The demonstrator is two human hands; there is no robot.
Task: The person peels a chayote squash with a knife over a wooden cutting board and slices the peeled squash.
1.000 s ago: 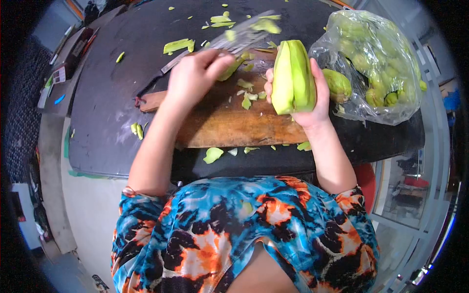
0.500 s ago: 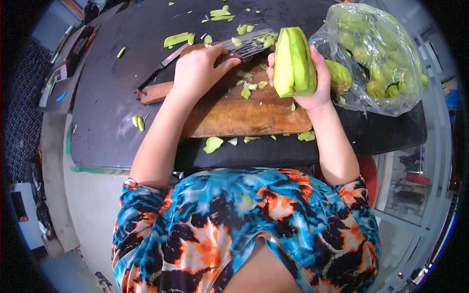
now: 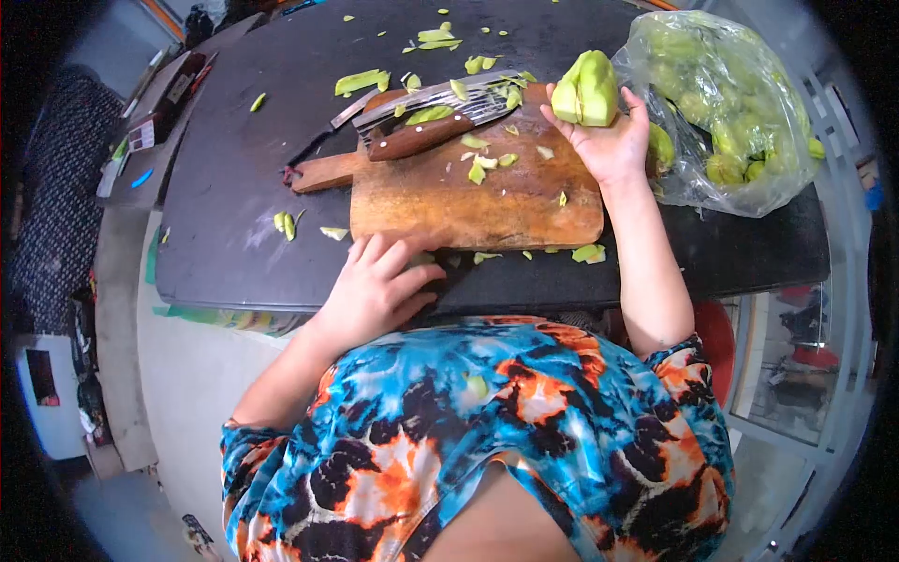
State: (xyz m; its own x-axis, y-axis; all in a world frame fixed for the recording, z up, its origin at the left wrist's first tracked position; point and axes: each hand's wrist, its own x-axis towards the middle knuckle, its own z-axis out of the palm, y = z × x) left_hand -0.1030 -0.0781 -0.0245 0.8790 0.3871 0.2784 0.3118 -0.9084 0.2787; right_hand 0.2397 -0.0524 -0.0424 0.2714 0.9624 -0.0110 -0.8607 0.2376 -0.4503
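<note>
In my right hand [image 3: 609,145], palm up, rests a peeled pale-green chayote [image 3: 586,92], held above the right end of the wooden cutting board [image 3: 468,211]. My left hand [image 3: 379,286] is at the board's near edge, over the black table, with its fingers apart and bent downward. Whatever lies under those fingertips is hidden. On the board lies a wooden-handled tool [image 3: 421,139] with a broad, slotted metal blade. Thin green peelings [image 3: 479,169] are scattered across the board.
At the right stands a clear plastic bag [image 3: 721,112] of chayotes, with another chayote [image 3: 660,147] beside its opening. Behind the slotted tool lies a narrow blade [image 3: 354,110] with a dark cord. More peelings [image 3: 361,82] dot the black table [image 3: 225,187].
My left hand has left the wooden handle and come down toward me to the table's front edge. In my right hand the chayote has tipped away and moved slightly right.
</note>
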